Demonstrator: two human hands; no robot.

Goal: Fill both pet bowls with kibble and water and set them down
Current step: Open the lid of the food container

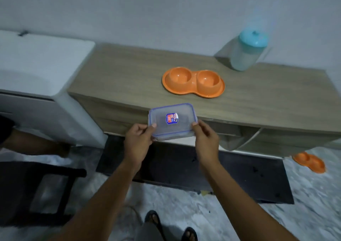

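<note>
I hold a clear rectangular container (172, 121) with a blue-rimmed lid and a small sticker in front of the wooden cabinet's edge. My left hand (138, 142) grips its left near corner, and my right hand (205, 141) grips its right near corner. An orange double pet bowl (193, 82) sits on the cabinet top (120, 74) beyond the container, both cups looking empty. A translucent jug (245, 52) with a light blue lid stands at the back right of the top. A second orange double bowl (310, 162) lies on the floor at the right.
A white appliance (42, 65) stands against the cabinet's left side. A dark mat (184, 172) covers the floor below the cabinet. A black chair frame (36, 191) is at lower left. My sandalled feet (169, 226) show at the bottom.
</note>
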